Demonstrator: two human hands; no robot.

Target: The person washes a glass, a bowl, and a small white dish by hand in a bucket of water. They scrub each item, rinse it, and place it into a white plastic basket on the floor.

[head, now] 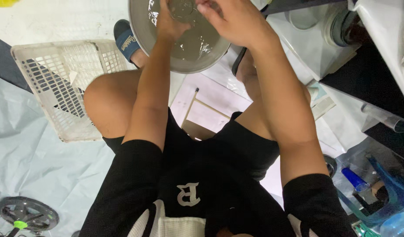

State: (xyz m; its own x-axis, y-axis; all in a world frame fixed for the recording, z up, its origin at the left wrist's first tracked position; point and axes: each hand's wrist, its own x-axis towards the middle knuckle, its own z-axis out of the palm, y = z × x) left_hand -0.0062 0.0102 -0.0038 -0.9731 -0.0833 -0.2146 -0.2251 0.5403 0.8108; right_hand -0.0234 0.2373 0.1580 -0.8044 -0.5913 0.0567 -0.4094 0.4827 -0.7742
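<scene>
A round metal basin point(145, 33) with water in it stands on the floor between my feet, at the top of the view. Over it my left hand point(169, 24) and my right hand point(232, 19) together hold a small clear glass object point(183, 8), the fingers closed around its rim. The object's lower part is hidden by my fingers. I sit with my knees apart, in black shorts and a black top.
A white plastic lattice basket point(64, 83) lies tipped on a pale sheet at my left knee. A blue slipper point(125, 39) is on my left foot. White containers point(311, 39) and a dark shelf stand at right; blue plastic items point(386, 193) lie lower right; a black wheel point(26, 213) lower left.
</scene>
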